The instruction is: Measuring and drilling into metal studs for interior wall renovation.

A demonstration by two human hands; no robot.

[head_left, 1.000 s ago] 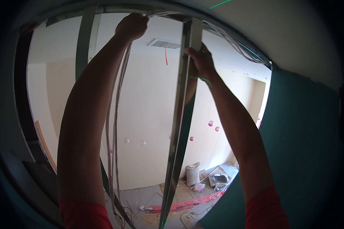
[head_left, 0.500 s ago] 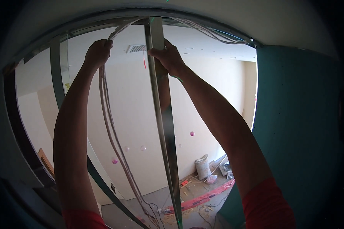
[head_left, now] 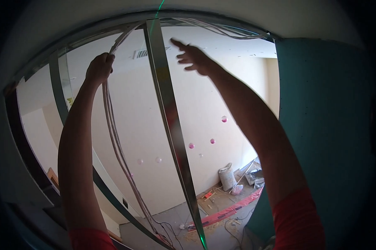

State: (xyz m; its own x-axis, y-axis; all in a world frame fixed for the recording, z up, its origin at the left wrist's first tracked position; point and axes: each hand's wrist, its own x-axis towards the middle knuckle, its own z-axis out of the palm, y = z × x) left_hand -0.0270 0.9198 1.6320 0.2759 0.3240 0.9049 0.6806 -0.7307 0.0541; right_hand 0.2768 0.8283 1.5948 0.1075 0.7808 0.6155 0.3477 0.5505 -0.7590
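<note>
High on the left, my left hand (head_left: 99, 68) is closed round a bundle of cables (head_left: 111, 112). The bundle comes down from the overhead track (head_left: 92, 34) and hangs below my fist to the floor. To the right of it stands a metal stud (head_left: 168, 104), its top at the overhead track and its lower end near the floor. My right hand (head_left: 193, 57) is raised just right of the stud's upper part, fingers spread, holding nothing and apart from the metal. A green laser line (head_left: 160, 6) crosses the ceiling and falls on the stud's top and foot.
Green board (head_left: 321, 125) covers the frame on the right. Another metal stud (head_left: 56, 83) stands at the left. More cables (head_left: 221, 31) run along the track. Beyond the frame, a filled sack (head_left: 227, 177), red-pink strip (head_left: 221, 214) and scraps lie on the floor before a pale wall.
My right hand has let go of the stud and moved off to its right, fingers opening. The stud's top now appears further left in the view. My left hand still grips the cables, slightly lower.
</note>
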